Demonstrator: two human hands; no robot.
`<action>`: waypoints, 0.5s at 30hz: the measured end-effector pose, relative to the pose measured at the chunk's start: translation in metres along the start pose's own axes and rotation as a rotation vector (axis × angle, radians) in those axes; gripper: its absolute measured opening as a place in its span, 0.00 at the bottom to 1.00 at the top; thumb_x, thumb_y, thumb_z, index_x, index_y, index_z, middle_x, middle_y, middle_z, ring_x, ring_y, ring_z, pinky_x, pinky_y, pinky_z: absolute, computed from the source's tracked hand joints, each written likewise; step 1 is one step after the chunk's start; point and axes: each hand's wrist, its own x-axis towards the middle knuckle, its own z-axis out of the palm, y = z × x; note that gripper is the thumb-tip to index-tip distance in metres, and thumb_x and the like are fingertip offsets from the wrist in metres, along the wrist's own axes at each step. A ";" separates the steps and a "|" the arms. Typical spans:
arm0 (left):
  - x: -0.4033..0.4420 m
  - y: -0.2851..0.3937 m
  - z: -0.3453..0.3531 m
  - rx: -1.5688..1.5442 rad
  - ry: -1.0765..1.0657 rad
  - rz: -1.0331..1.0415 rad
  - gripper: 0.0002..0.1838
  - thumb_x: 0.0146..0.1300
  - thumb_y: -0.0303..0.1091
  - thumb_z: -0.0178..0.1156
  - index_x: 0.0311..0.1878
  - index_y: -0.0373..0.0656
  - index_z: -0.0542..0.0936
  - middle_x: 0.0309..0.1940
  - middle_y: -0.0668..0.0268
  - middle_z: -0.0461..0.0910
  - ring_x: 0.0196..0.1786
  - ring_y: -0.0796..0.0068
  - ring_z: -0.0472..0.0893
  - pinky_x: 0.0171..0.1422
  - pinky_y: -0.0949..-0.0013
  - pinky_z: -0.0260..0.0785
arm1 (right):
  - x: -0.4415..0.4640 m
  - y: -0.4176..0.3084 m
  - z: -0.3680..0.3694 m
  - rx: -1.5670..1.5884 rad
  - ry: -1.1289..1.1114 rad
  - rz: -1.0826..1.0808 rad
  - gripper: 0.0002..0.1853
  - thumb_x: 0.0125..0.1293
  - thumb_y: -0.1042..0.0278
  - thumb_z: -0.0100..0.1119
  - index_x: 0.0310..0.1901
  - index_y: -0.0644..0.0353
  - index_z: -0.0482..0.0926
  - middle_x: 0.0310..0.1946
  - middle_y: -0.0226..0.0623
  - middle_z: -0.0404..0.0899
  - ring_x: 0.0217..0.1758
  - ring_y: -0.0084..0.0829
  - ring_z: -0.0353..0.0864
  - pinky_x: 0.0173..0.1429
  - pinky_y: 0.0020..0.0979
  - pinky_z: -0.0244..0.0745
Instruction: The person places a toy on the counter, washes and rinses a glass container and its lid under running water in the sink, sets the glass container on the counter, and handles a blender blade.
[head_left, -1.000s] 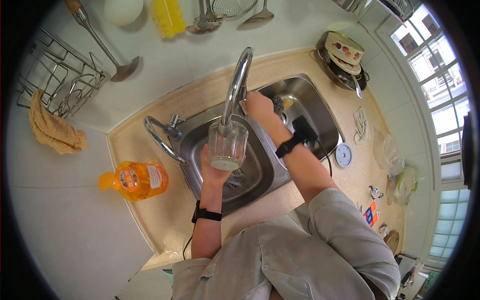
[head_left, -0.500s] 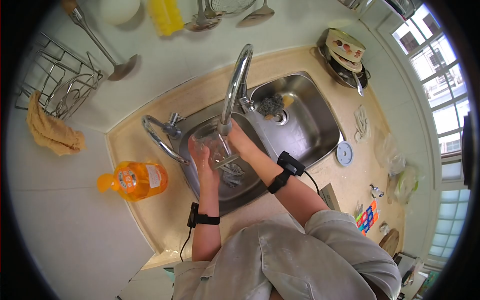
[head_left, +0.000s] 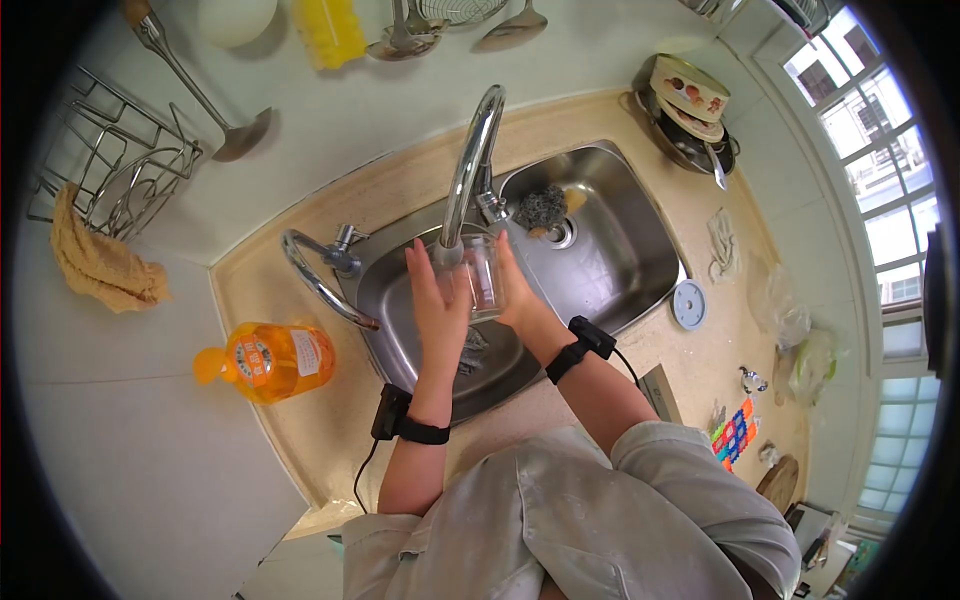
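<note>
A clear, open glass container [head_left: 486,278] is held between my two hands under the spout of the tall chrome faucet [head_left: 468,165], above the left sink basin [head_left: 395,315]. My left hand [head_left: 440,305] presses its left side, fingers stretched forward and thumb against the glass. On the opposite side my right hand [head_left: 514,285] grips the glass, its fingers partly hidden. Whether water is running I cannot tell. Below the hands a crumpled grey thing [head_left: 473,352] lies in the basin, partly covered by my left hand.
A grey scouring pad [head_left: 543,210] lies near the drain of the right basin [head_left: 625,255]. A second curved tap [head_left: 315,275] reaches over the left basin's edge. An orange soap bottle [head_left: 285,361] stands at left; a grey-blue drain cover [head_left: 689,305] lies at right.
The glass container has shifted right and turned more upright. My left hand has moved right and its fingers now extend forward; my right hand has moved to the container's right side.
</note>
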 end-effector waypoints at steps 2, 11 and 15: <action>-0.003 0.014 0.003 0.387 -0.058 0.189 0.49 0.54 0.49 0.63 0.70 0.37 0.47 0.67 0.36 0.48 0.72 0.47 0.50 0.70 0.58 0.50 | 0.002 0.004 -0.002 0.037 -0.056 -0.012 0.45 0.55 0.19 0.33 0.61 0.52 0.62 0.45 0.44 0.75 0.49 0.40 0.76 0.51 0.43 0.72; 0.027 0.005 0.007 -0.026 -0.045 -0.393 0.24 0.62 0.48 0.54 0.52 0.39 0.68 0.41 0.56 0.77 0.43 0.67 0.78 0.47 0.66 0.69 | -0.010 0.017 -0.005 -0.057 0.100 -0.328 0.39 0.62 0.29 0.38 0.63 0.53 0.57 0.40 0.40 0.74 0.41 0.35 0.76 0.47 0.37 0.71; 0.026 -0.009 0.004 -0.149 0.049 -0.417 0.20 0.68 0.47 0.45 0.48 0.38 0.73 0.38 0.61 0.78 0.40 0.73 0.77 0.44 0.70 0.69 | -0.010 0.018 -0.011 -0.221 0.157 -0.420 0.37 0.63 0.30 0.37 0.63 0.51 0.55 0.40 0.39 0.74 0.41 0.34 0.76 0.45 0.38 0.73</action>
